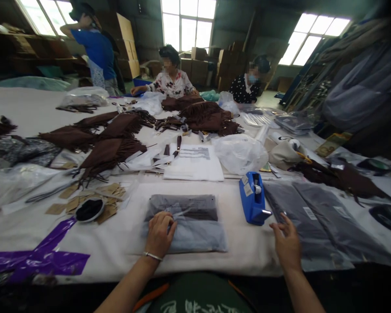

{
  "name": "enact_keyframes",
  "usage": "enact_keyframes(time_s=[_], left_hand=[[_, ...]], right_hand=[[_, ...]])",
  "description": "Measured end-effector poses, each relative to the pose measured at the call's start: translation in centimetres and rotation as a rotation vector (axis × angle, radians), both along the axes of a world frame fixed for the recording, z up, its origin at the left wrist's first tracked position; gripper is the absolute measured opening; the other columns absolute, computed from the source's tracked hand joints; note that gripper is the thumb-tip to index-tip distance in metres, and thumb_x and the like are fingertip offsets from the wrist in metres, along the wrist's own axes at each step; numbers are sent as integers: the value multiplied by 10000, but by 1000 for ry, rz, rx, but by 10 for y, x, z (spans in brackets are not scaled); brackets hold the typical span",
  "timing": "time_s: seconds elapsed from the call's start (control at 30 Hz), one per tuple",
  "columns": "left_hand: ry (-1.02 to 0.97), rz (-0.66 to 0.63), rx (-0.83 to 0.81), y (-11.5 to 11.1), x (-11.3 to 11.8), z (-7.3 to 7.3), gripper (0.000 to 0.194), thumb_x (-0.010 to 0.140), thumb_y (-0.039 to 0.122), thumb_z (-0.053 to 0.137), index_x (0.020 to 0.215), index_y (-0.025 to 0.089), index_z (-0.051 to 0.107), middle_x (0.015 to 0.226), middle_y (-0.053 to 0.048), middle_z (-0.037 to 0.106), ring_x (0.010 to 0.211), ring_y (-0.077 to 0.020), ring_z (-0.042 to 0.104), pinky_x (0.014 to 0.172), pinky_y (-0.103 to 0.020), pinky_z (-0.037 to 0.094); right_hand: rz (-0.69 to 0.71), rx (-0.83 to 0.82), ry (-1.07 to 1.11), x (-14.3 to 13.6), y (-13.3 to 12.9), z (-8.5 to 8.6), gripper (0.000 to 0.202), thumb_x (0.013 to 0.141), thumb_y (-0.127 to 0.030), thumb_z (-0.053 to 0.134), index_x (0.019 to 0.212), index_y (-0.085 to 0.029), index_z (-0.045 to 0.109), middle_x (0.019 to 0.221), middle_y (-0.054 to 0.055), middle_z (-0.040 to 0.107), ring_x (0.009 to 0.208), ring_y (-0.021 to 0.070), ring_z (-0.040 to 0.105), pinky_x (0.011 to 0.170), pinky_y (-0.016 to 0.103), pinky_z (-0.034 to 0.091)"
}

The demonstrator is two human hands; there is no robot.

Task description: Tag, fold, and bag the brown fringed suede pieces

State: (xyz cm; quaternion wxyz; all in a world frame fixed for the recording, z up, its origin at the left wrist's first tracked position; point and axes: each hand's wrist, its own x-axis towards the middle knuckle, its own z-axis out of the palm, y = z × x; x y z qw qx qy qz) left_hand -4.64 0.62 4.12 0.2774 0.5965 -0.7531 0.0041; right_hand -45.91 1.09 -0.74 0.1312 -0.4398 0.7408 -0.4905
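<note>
A folded dark item in a clear plastic bag (195,237) lies flat on the white-covered table in front of me. My left hand (160,230) rests on the left part of this bag, its fingers curled and close together. To the right, my right hand (286,239) is raised near the edge of other bagged dark items (316,221), fingers apart, with nothing visible in it. Just beyond that hand stands a blue tape dispenser (252,200).
Purple tape (42,254) crosses the table at left, near brown tags (112,195) and a bowl of black material (90,210). White sheets (195,163), a clear bag (241,152) and brown fringed pieces (107,152) lie farther back. Several people are beyond the table.
</note>
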Motion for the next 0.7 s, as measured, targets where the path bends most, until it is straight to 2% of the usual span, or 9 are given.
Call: enact_keyframes(time_s=[0.07,0.1,0.17,0.27,0.37,0.47,0.57,0.63,0.7], left_hand=[[34,-6,12,1,1,0,98,893,246,500,818,186,522,995,-59,569,1028,-241,477,884,-403,344],[52,-10,18,1,1,-1,94,893,242,502,819,186,520,992,-55,569,1026,-238,476,886,-402,344],[88,-7,29,1,3,-2,93,893,242,505,820,187,517,986,-51,568,1016,-235,475,882,-398,347],[115,16,35,0,4,-3,99,896,251,505,822,186,515,980,-52,565,997,-235,477,863,-397,355],[103,11,43,-1,2,-2,99,899,241,498,820,183,514,961,-53,565,991,-239,478,865,-407,355],[75,11,41,1,0,2,86,898,209,480,826,178,515,951,-60,566,1007,-247,479,885,-427,354],[58,43,6,9,0,1,75,891,176,459,853,177,523,962,-72,573,1014,-255,493,887,-444,373],[52,71,-54,13,3,-12,81,874,159,457,875,184,535,976,-77,585,1012,-257,514,875,-443,399],[33,67,-165,9,7,-34,69,851,173,484,856,199,548,947,-75,608,975,-249,552,824,-416,443]], right_hand=[[61,-10,10,5,2,4,546,820,-462,567,1293,-211,461,908,35,625,1046,262,516,978,439,317],[148,-11,8,14,3,10,514,832,-457,561,1280,-221,472,958,36,615,1056,255,512,990,432,308],[448,-7,-10,44,-1,27,476,861,-428,544,1286,-232,456,1005,33,590,1050,231,510,1002,408,305],[985,-2,-31,108,-22,56,526,912,-323,487,1393,-258,286,899,7,571,957,187,520,975,373,342],[1292,31,192,162,-52,73,611,858,-189,544,1400,-287,279,896,0,580,930,191,495,989,393,305],[1363,140,451,192,-70,72,740,744,-95,620,1396,-272,318,867,15,586,908,218,480,967,410,309],[1282,183,555,199,-71,58,779,701,-73,601,1406,-249,320,872,45,580,893,235,486,927,407,343],[1266,200,509,194,-73,43,808,685,-97,587,1421,-250,291,866,50,583,860,233,508,888,390,380],[1308,212,416,188,-82,28,680,743,-217,571,1389,-255,365,816,53,596,799,230,541,829,375,424]])
